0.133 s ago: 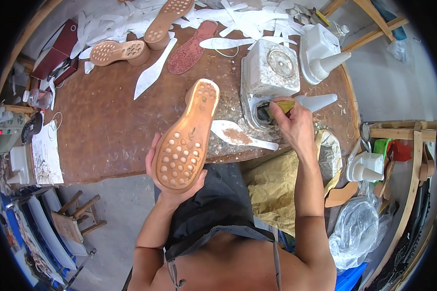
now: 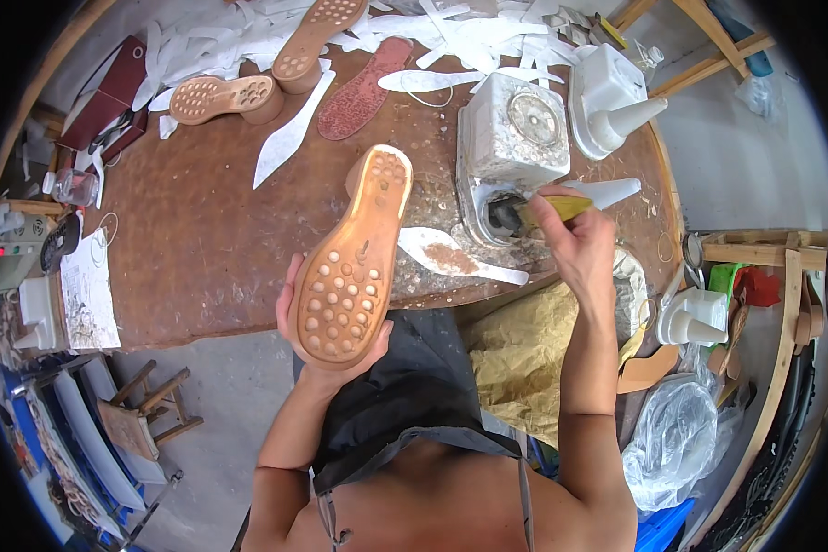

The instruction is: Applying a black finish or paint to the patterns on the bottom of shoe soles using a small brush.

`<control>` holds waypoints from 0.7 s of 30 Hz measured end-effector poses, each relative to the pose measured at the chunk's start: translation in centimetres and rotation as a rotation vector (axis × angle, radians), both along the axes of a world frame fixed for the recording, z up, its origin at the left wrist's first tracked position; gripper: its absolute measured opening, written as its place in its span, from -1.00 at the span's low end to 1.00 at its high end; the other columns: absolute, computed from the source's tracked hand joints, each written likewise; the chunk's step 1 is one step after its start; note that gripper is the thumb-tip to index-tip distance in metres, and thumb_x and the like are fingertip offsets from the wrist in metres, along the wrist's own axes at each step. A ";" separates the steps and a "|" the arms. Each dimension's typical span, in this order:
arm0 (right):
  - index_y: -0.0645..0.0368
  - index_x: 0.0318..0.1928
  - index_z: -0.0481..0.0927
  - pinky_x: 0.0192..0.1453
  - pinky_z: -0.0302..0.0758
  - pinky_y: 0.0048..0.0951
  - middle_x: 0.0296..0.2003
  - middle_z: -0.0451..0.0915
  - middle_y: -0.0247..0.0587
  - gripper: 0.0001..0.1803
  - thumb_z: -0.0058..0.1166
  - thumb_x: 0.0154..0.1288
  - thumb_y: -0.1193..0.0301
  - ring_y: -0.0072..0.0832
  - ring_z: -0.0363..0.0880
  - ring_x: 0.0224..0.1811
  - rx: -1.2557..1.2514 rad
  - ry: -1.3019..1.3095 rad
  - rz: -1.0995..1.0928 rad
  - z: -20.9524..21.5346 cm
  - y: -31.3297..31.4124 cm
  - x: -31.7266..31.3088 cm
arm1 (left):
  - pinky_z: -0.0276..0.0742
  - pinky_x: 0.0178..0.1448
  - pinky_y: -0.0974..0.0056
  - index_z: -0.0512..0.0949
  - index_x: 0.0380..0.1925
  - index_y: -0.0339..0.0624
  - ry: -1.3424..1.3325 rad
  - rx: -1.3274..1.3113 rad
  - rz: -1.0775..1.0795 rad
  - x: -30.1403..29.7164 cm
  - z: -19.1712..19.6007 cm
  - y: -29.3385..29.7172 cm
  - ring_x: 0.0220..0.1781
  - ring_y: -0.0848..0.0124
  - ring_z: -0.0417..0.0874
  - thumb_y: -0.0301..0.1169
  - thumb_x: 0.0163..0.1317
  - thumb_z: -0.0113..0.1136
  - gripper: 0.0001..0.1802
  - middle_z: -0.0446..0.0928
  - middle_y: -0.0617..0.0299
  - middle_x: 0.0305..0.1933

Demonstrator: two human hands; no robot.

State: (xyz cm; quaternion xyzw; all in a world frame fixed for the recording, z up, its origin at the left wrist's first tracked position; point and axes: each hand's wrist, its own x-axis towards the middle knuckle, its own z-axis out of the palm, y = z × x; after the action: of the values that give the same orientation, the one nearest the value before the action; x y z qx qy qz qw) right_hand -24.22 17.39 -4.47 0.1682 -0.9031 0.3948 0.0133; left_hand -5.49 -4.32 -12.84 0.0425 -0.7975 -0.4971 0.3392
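My left hand (image 2: 294, 317) is wrapped around the heavy front end of a tan shoe sole (image 2: 342, 293). The sole's studded inner face is turned up, and its heel end points away over the table edge. A wet, shiny band runs along the rim near the heel. In my right hand (image 2: 575, 241) a yellow-handled brush (image 2: 566, 207) is pinched, its dark end at the mouth of a white glue pot (image 2: 515, 138) crusted with residue. Dark stuff shows inside the pot's round opening. Just left of that opening lies a white insole-shaped piece (image 2: 451, 256) with brown smears.
Two more tan soles (image 2: 221, 99), a red insole (image 2: 366, 90) and white strips (image 2: 202, 55) lie along the far side of the brown table (image 2: 193, 230). A second white pot (image 2: 607, 92) stands back right. Brown paper (image 2: 515, 359) hangs before the table; a wooden stool (image 2: 133, 423) stands lower left.
My right hand has moved to the right with the brush, drawing it partly back from the pot's opening. The sole in my left hand has shifted slightly up and left.
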 end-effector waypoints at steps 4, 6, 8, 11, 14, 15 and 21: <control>0.27 -0.28 0.59 -0.54 0.36 -0.53 -0.67 0.51 -0.24 -0.78 0.11 0.17 0.35 -0.60 0.45 -0.64 -0.055 -0.054 -0.016 0.3 0.3 0.9 | 0.17 0.32 0.05 -0.21 0.24 -0.16 0.038 -0.004 0.051 0.6 0.0 -0.1 0.32 0.03 0.16 -0.32 -0.30 0.49 0.21 -0.05 -0.25 0.31; 0.26 -0.30 0.59 -0.53 0.36 -0.54 -0.66 0.51 -0.27 -0.79 0.12 0.17 0.35 -0.63 0.43 -0.63 -0.003 -0.138 -0.039 0.1 0.2 1.3 | 0.18 0.32 0.05 -0.22 0.24 -0.15 -0.020 -0.053 0.066 1.1 0.7 -0.4 0.32 0.03 0.18 -0.31 -0.30 0.50 0.22 -0.06 -0.25 0.31; 0.25 -0.29 0.59 -0.54 0.33 -0.57 -0.64 0.49 -0.36 -0.80 0.12 0.18 0.35 -0.66 0.40 -0.62 -0.064 -0.107 -0.038 -0.1 1.9 1.7 | 0.17 0.32 0.05 -0.24 0.24 -0.15 0.080 -0.004 0.031 0.8 0.7 0.2 0.31 0.02 0.19 -0.28 -0.32 0.51 0.24 -0.06 -0.25 0.31; 0.24 -0.27 0.60 -0.59 0.26 -0.71 -0.58 0.49 -0.43 -0.81 0.14 0.18 0.38 -0.76 0.36 -0.64 -0.348 -0.184 -0.096 1.1 2.1 3.3 | 0.17 0.31 0.04 -0.22 0.25 -0.09 0.068 -0.052 0.034 1.7 1.9 0.6 0.30 0.01 0.20 -0.22 -0.35 0.52 0.26 -0.01 -0.25 0.29; 0.36 -0.19 0.50 -0.67 0.23 -0.71 -0.55 0.52 -0.25 -0.80 0.04 0.23 0.47 -0.68 0.37 -0.71 -0.830 -0.270 0.032 3.4 1.3 6.7 | 0.19 0.29 -0.01 -0.17 0.28 -0.03 -0.008 -0.064 0.045 2.6 4.7 1.5 0.30 0.04 0.20 -0.12 -0.24 0.44 0.17 0.02 -0.15 0.30; 0.36 -0.22 0.51 -0.67 0.27 -0.71 -0.56 0.53 -0.23 -0.81 0.07 0.21 0.48 -0.67 0.40 -0.70 -0.860 -0.284 0.051 4.3 0.5 8.3 | 0.21 0.26 -0.04 -0.15 0.29 0.00 -0.082 0.317 -0.099 2.9 5.5 1.6 0.29 0.06 0.22 -0.07 -0.15 0.33 0.08 0.04 -0.09 0.30; 0.37 -0.19 0.48 -0.56 0.44 -0.68 -0.48 0.56 -0.14 -0.79 0.12 0.14 0.60 -0.62 0.50 -0.63 -0.873 -0.322 0.239 7.8 -4.3 15.7 | 0.36 0.17 -0.04 0.01 0.29 -0.09 -0.099 2.039 -1.103 4.2 8.1 1.5 0.23 0.07 0.28 0.14 0.12 -0.09 -0.17 0.22 0.01 0.24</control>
State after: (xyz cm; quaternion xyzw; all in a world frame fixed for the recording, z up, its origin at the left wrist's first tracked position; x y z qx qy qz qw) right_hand -8.55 13.10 3.29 0.1862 -0.6179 0.7569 -0.1030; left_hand -1.33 -2.79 -4.78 -0.0378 0.0504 -0.9872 -0.1465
